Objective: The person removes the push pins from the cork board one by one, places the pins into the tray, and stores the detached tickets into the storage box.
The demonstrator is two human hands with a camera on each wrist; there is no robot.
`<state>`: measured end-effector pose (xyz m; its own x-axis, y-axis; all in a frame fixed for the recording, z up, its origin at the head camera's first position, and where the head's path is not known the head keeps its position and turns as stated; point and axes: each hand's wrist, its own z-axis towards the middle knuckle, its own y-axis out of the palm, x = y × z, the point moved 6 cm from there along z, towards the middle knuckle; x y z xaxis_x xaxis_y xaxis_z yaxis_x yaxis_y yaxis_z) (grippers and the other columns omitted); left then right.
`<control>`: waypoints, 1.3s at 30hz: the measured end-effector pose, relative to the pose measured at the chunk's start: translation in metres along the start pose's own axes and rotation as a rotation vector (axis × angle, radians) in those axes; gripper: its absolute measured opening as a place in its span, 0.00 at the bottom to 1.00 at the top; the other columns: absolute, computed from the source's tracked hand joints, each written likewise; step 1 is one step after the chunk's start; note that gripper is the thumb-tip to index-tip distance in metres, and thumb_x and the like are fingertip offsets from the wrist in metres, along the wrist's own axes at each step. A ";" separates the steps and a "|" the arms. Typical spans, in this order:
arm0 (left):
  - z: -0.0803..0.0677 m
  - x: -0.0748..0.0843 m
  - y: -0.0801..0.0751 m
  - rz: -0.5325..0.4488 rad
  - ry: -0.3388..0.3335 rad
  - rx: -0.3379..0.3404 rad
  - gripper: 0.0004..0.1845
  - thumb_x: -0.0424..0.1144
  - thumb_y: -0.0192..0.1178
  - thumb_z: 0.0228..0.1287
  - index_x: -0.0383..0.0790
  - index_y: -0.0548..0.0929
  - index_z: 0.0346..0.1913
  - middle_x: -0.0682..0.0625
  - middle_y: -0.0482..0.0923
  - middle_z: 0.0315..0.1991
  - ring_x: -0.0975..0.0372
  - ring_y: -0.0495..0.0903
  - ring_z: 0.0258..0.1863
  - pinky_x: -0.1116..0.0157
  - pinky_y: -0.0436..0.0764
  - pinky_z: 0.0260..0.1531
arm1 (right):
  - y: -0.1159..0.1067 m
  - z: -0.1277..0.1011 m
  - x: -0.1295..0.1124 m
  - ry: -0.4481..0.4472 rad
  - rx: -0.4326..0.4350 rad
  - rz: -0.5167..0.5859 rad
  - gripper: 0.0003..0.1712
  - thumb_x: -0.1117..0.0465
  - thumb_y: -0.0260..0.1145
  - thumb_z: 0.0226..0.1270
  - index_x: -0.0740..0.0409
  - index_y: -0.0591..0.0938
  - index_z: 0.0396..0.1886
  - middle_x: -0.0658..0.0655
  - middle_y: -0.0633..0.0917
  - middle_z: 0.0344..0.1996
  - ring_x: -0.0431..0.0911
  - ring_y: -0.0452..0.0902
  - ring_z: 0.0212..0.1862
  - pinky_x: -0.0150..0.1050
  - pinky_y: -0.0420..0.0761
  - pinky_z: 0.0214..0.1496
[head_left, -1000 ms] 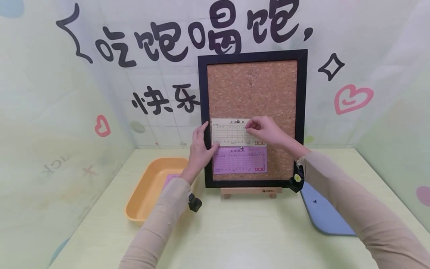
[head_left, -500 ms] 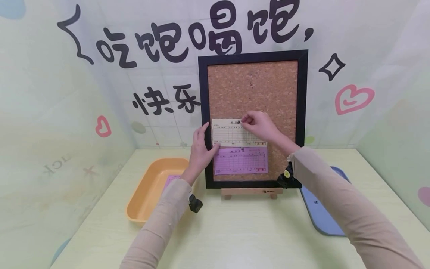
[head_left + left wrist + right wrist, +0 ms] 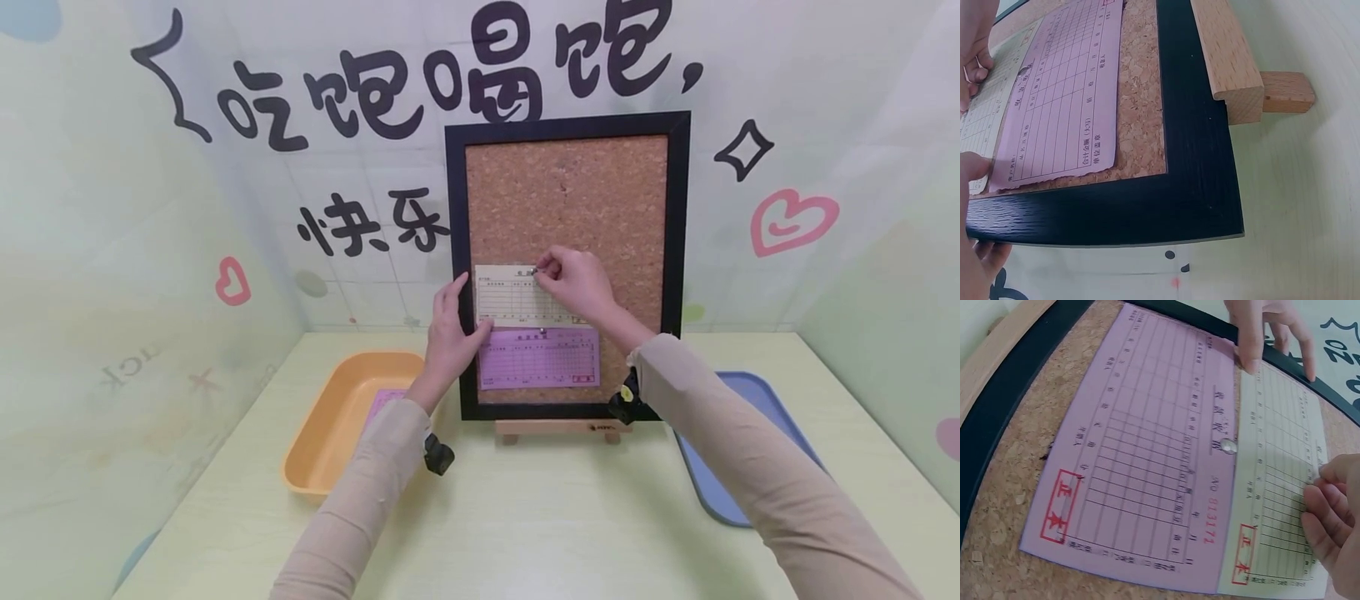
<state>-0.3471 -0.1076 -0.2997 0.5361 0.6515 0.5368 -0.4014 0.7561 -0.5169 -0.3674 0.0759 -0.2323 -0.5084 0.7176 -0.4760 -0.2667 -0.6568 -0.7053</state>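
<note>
A black-framed corkboard (image 3: 570, 208) stands on a small wooden easel (image 3: 562, 427). My left hand (image 3: 452, 333) grips its left edge, thumb on the front over the cream receipt slip (image 3: 498, 297) and fingers round behind the frame (image 3: 1104, 215). Below the cream slip, a purple receipt slip (image 3: 538, 360) is held by a silver pushpin (image 3: 1229, 446) at its top edge. At the top of the cream slip, my right hand (image 3: 577, 279) pinches another pushpin (image 3: 533, 272) between thumb and index finger; the fingers cover most of it.
At the left stands an orange tray (image 3: 322, 433) with a purple slip (image 3: 384, 402) inside, partly behind the left forearm. A blue tray (image 3: 720, 492) lies at the right, partly under the right forearm. Behind the board rises a printed wall (image 3: 360, 292).
My right hand has moved left across the cream slip, and its fingertips are now at the pushpin on the slip's top. The left hand has stayed on the frame.
</note>
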 end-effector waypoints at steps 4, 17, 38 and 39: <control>0.000 0.000 0.000 0.000 -0.006 -0.004 0.39 0.37 0.63 0.54 0.44 0.57 0.67 0.40 0.59 0.60 0.50 0.67 0.56 0.55 0.68 0.57 | 0.001 -0.001 0.000 -0.023 0.046 -0.017 0.06 0.63 0.62 0.58 0.61 0.80 0.33 0.55 0.82 0.24 0.45 0.75 0.25 0.36 0.72 0.28; 0.001 0.002 -0.002 -0.007 0.007 -0.004 0.39 0.36 0.64 0.53 0.43 0.57 0.67 0.39 0.59 0.60 0.50 0.65 0.57 0.55 0.68 0.57 | 0.006 -0.001 -0.002 -0.016 0.062 -0.038 0.05 0.63 0.62 0.58 0.61 0.80 0.31 0.55 0.81 0.23 0.45 0.73 0.24 0.36 0.70 0.26; 0.000 0.000 -0.001 0.001 -0.017 -0.029 0.39 0.38 0.64 0.54 0.45 0.56 0.67 0.39 0.59 0.60 0.50 0.66 0.57 0.55 0.68 0.57 | 0.008 -0.005 -0.005 -0.048 0.068 0.010 0.07 0.62 0.58 0.62 0.60 0.81 0.32 0.54 0.81 0.23 0.44 0.72 0.24 0.34 0.70 0.26; 0.000 0.000 -0.001 0.003 -0.020 -0.031 0.39 0.38 0.64 0.54 0.45 0.56 0.67 0.39 0.59 0.60 0.50 0.66 0.56 0.55 0.69 0.56 | 0.008 -0.006 -0.005 -0.050 0.072 0.016 0.07 0.63 0.58 0.62 0.60 0.81 0.32 0.54 0.81 0.24 0.44 0.72 0.24 0.34 0.70 0.26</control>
<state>-0.3465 -0.1085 -0.2990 0.5198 0.6553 0.5481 -0.3797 0.7519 -0.5390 -0.3621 0.0683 -0.2386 -0.5532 0.6953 -0.4588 -0.3153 -0.6846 -0.6572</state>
